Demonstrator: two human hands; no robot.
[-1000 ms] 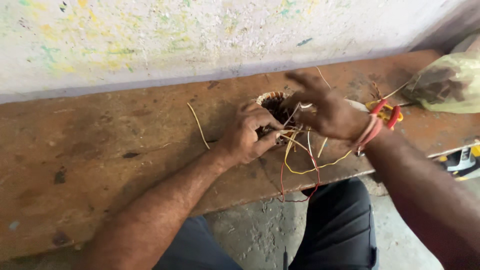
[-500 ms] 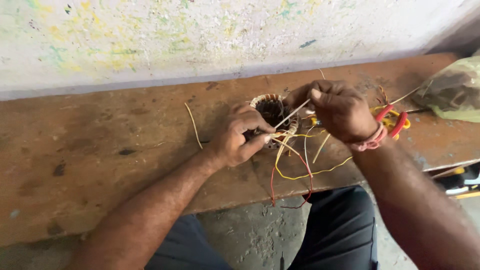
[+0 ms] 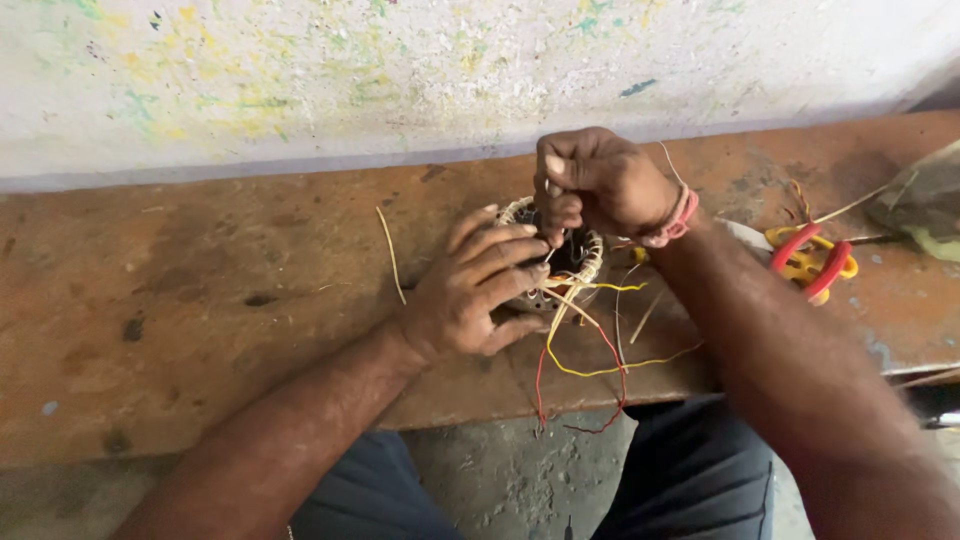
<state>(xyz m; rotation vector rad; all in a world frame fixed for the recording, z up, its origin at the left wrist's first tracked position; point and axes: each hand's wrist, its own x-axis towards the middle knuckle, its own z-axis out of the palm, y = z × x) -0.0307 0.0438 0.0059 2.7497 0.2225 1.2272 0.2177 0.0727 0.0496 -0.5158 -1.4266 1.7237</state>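
A round motor stator (image 3: 578,262) wound with copper coil and pale lacing sits on the rusty brown bench (image 3: 200,300). My left hand (image 3: 470,290) presses on its left side, fingers spread over the rim. Above the winding, my right hand (image 3: 595,185) is closed, pinching a thin pale strand or tool that runs down into the coil. Yellow and red lead wires (image 3: 590,365) trail from the stator over the bench's front edge. A pink band circles my right wrist.
Red and yellow handled pliers (image 3: 810,262) lie on the bench at the right. A dull plastic bag (image 3: 925,200) sits at the far right. A loose pale strand (image 3: 390,255) lies left of my hands. A paint-flecked white wall (image 3: 400,70) backs the bench.
My right hand has come in from the right and now sits directly over the stator, closed on a strand. My left hand's fingers have spread flatter on the rim. The camera moved closer.
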